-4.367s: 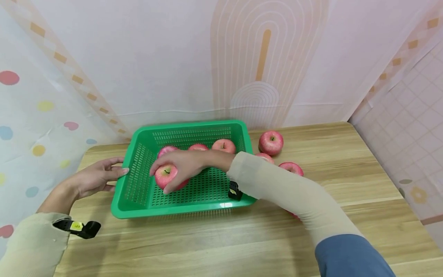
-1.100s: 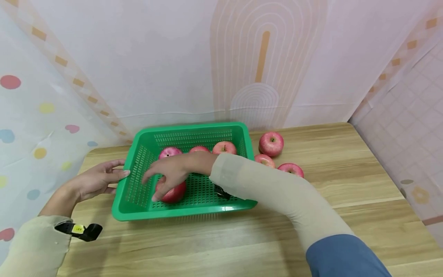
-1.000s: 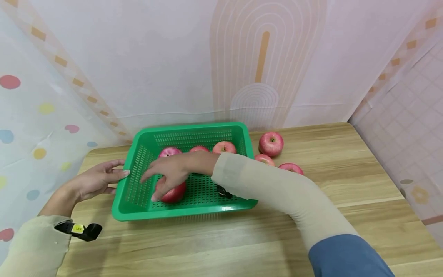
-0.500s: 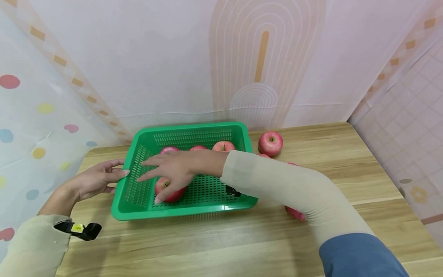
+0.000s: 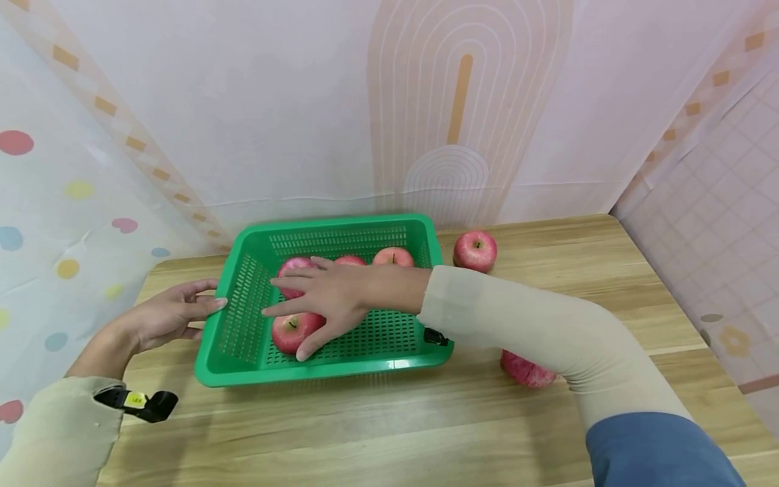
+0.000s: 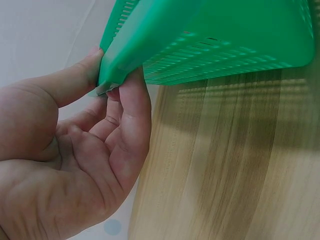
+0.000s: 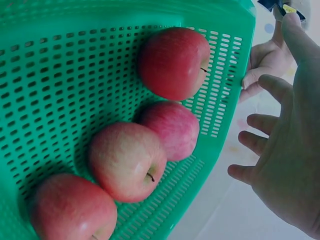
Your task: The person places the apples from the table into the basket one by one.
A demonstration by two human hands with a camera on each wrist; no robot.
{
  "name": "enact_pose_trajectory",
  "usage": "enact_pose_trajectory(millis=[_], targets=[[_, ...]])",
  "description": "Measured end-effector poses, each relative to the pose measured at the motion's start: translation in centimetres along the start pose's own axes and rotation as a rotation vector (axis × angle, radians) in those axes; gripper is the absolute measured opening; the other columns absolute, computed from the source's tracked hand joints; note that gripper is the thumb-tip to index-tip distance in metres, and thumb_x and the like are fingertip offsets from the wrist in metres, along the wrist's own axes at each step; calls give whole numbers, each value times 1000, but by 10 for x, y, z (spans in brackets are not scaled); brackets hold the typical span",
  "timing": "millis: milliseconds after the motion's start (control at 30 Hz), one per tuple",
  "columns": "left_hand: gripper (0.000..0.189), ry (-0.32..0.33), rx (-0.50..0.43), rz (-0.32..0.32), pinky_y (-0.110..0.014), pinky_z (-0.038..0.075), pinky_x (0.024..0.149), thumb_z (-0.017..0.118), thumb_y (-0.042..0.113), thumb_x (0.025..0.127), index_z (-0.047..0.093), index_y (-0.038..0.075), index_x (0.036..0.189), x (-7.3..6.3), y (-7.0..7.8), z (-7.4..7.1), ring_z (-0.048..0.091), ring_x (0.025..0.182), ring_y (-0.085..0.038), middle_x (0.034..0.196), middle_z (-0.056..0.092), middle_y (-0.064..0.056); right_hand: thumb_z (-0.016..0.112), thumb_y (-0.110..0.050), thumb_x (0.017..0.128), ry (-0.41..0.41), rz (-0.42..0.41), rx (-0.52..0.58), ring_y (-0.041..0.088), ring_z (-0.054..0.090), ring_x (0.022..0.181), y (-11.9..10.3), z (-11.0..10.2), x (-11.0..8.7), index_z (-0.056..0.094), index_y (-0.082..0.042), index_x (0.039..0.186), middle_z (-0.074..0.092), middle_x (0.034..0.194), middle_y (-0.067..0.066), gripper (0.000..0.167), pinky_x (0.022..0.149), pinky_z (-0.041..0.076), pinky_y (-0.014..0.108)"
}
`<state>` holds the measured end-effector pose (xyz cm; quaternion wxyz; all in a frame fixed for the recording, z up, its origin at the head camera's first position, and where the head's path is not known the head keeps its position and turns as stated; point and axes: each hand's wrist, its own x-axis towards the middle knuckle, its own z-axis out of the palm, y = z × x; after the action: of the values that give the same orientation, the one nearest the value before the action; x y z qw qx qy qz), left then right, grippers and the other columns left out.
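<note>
A green plastic basket (image 5: 335,371) with slotted walls stands on the table. My left hand (image 5: 161,314) pinches its left rim, thumb on top and fingers curled underneath, as the left wrist view shows. Spread and holding nothing, my right hand (image 5: 341,297) hovers above the apples inside. Below its thumb sits a red apple (image 7: 175,64) at the front left of the basket. Behind that lie a deep pink apple (image 7: 172,130), a paler apple (image 7: 127,162) and another apple (image 7: 72,210) along the back wall. Seen from the head, the hand partly covers them.
Outside the basket, one apple (image 5: 475,251) sits at the back right and another apple (image 5: 526,370) lies nearer the front, partly behind the right sleeve (image 5: 517,318). The wooden table (image 5: 377,433) meets a patterned backdrop (image 5: 292,122) at the back.
My right hand has let go of the apple now at the basket's front left. Its fingers have spread, and it has shifted to the right. My left hand stays on the rim.
</note>
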<state>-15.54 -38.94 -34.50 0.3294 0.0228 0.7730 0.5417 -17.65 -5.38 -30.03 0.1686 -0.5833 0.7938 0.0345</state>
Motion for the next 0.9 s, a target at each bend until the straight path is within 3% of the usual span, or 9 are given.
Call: enact_pose_trajectory(millis=[267, 467, 900], targets=[[30, -8, -7, 6, -39, 60, 84, 47, 17, 111, 39, 21, 139, 1, -1, 0, 72, 100, -17, 112, 72, 3, 47, -75, 94, 20, 30, 27, 22, -3, 157, 8, -1, -18, 20, -36, 163, 11, 171, -1, 83, 125, -3, 53], [26, -19, -18, 17, -39, 60, 84, 46, 16, 111, 43, 28, 134, 2, -3, -1, 72, 100, -17, 112, 72, 3, 46, -76, 94, 29, 35, 22, 19, -4, 157, 13, -2, -26, 18, -37, 163, 5, 171, 0, 84, 124, -3, 54], [26, -18, -23, 16, -39, 60, 84, 47, 15, 111, 43, 29, 133, 1, -3, -1, 71, 100, -17, 112, 72, 3, 49, -74, 94, 76, 26, 62, 24, -2, 157, 18, -2, -46, 20, -34, 163, 6, 171, 0, 85, 124, -4, 56]])
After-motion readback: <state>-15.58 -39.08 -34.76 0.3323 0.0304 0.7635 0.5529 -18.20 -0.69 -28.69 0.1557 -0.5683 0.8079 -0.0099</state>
